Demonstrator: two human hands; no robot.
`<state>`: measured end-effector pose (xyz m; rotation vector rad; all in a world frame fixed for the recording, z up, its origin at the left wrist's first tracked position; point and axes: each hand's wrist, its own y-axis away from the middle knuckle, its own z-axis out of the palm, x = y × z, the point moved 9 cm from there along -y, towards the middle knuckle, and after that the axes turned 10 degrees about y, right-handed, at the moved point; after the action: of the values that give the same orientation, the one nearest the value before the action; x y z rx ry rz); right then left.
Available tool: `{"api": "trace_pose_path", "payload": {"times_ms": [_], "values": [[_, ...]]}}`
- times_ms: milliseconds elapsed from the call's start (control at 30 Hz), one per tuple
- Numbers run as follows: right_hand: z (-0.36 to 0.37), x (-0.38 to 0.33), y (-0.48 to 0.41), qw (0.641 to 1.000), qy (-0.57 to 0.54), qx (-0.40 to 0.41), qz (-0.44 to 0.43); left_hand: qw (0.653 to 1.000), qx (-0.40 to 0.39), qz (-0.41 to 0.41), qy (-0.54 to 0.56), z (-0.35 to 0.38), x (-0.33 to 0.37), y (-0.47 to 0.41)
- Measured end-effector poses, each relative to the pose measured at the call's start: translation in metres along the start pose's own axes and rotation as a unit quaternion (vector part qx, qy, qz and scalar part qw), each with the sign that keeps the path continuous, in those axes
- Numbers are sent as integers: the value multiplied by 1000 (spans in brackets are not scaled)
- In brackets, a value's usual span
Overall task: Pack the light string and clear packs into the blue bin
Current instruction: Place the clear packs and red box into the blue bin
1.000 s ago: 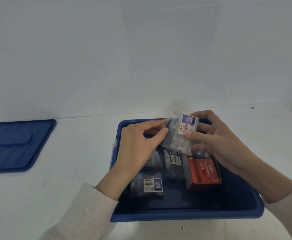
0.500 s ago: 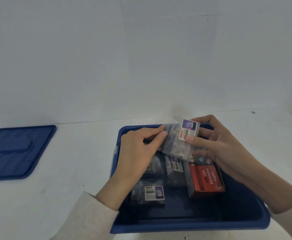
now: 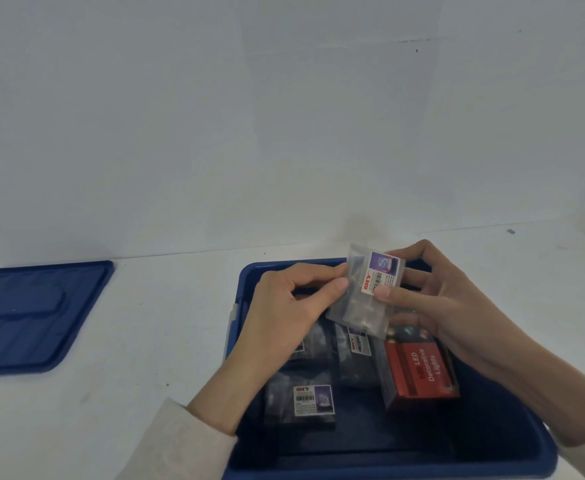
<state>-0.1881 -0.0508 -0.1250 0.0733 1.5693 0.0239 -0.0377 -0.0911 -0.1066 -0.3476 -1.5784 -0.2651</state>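
Little differs from half a second ago: your left hand (image 3: 284, 306) and right hand (image 3: 433, 306) still pinch the clear pack (image 3: 360, 306) by its sides, fingers curled, above the far end of the blue bin (image 3: 388, 470); its label reads "DIY" beside a barcode; inside the bin, the red box (image 3: 419, 372) reads "LED Decorative Lights"; a second pack (image 3: 305, 403) also shows "DIY"

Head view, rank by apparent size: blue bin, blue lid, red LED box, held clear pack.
1. blue bin
2. blue lid
3. red LED box, held clear pack: look alike; not ranked
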Motion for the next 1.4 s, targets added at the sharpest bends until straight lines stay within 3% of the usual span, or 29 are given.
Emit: {"api": "trace_pose_path", "payload": {"times_ms": [167, 300, 367, 467, 567, 767, 833, 900, 967, 1033, 1100, 1167, 1233, 1333, 1400], "values": [[1, 0, 4, 999, 40, 11, 34, 999, -32, -24, -5, 7, -2, 2], [0, -2, 4, 978, 205, 39, 15, 998, 4, -32, -53, -2, -8, 1], [4, -10, 5, 933, 356, 47, -38, 996, 7, -40, -81, -3, -11, 1], [25, -9, 6, 845, 528, -29, -73, 991, -4, -42, -131, -4, -13, 5], [25, -5, -4, 839, 538, -79, -38, 990, -27, -50, -132, -2, -19, 11], [22, -3, -20, 888, 414, -201, 11, 987, -86, -84, -111, 0, -25, 14], [16, -7, -20, 888, 403, -222, 15, 974, -107, -89, -180, -5, -28, 8], [16, -6, -19, 875, 405, -263, 24, 907, -222, -68, -352, 12, -37, 12], [16, -1, -18, 864, 409, -291, 33, 797, -351, -42, -489, 36, -56, 29], [17, 3, -18, 858, 411, -304, 40, 714, -394, -19, -579, 46, -71, 37], [17, 6, -18, 859, 407, -308, 44, 676, -395, 6, -622, 48, -73, 38], [16, 8, -17, 861, 401, -309, 48, 674, -411, 0, -614, 48, -74, 40], [15, 8, -15, 865, 394, -309, 46, 699, -413, -42, -582, 44, -74, 38], [12, 3, -15, 877, 370, -305, 31, 767, -332, -12, -548, 45, -55, 19], [10, -1, -15, 890, 340, -302, 24, 773, -284, 22, -567, 45, -56, 6]]}}
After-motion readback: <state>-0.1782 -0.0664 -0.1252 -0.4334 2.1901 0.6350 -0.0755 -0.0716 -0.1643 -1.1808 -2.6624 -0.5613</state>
